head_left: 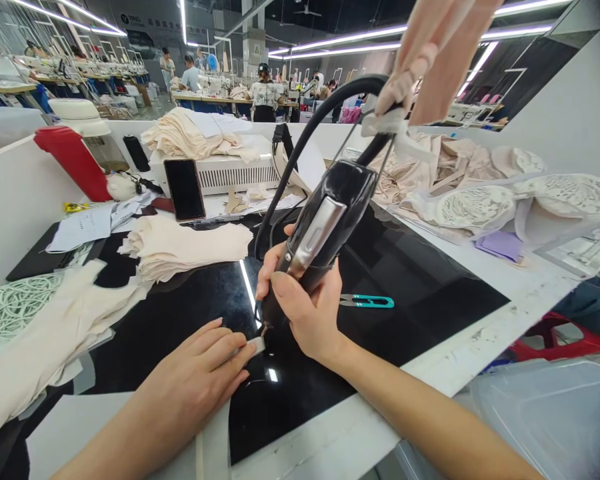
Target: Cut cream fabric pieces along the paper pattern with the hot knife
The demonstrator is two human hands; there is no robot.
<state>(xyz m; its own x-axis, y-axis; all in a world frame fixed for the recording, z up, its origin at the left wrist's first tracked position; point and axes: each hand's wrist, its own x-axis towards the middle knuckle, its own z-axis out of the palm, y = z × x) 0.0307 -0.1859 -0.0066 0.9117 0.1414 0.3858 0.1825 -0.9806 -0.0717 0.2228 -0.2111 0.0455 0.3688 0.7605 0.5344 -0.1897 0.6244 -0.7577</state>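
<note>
My right hand (313, 310) is wrapped round a black handheld power tool (325, 207) with a silver lever on its side. The tool leans, its narrow tip pointing down at the glossy black work surface (400, 260). Under that tip lies a small pale strip (257, 344). My left hand (200, 377) is low over the surface, its fingers together and their tips holding the strip down. Whether the tip touches the strip I cannot tell. To the right of my right hand lie thread snips (367, 301) with a teal handle.
Fabric ties (405, 73) suspend the tool, and a black cable (300, 147) loops beside it. Cream fabric pieces (195, 247) are stacked at left near a phone (184, 189). Pale green cord (15, 310) lies far left, lace bra cups (475, 203) at right.
</note>
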